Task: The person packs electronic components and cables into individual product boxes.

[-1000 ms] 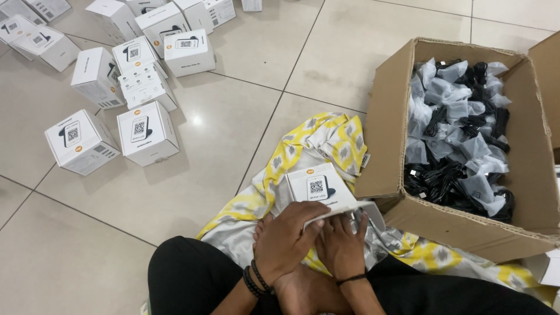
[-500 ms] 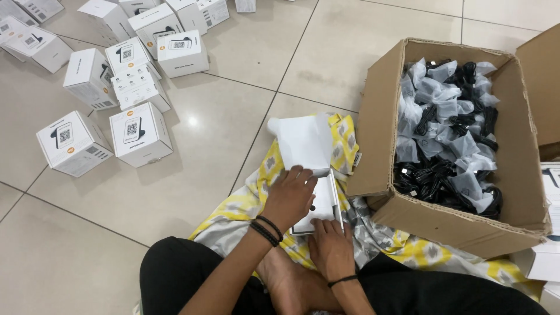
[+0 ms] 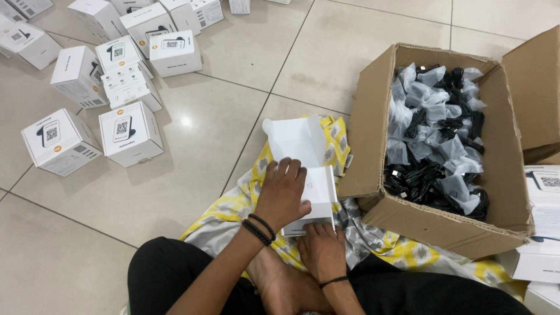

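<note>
A small white box (image 3: 319, 185) lies on a yellow and grey patterned cloth (image 3: 233, 210) in front of my crossed legs, its lid flap (image 3: 294, 140) standing open at the far end. My left hand (image 3: 281, 195), with black bracelets on the wrist, presses down on the top of the box. My right hand (image 3: 321, 249), wearing a thin black wristband, grips the box's near edge. What is inside the box is hidden.
A large open cardboard carton (image 3: 373, 151) at the right holds several black cables in clear bags (image 3: 434, 140). Several closed white boxes (image 3: 129, 133) are scattered on the tiled floor at the upper left. More white boxes (image 3: 539, 221) lie at the right edge.
The white box was held up in both hands; now it lies flat with its flap open. My left hand has moved on top of it.
</note>
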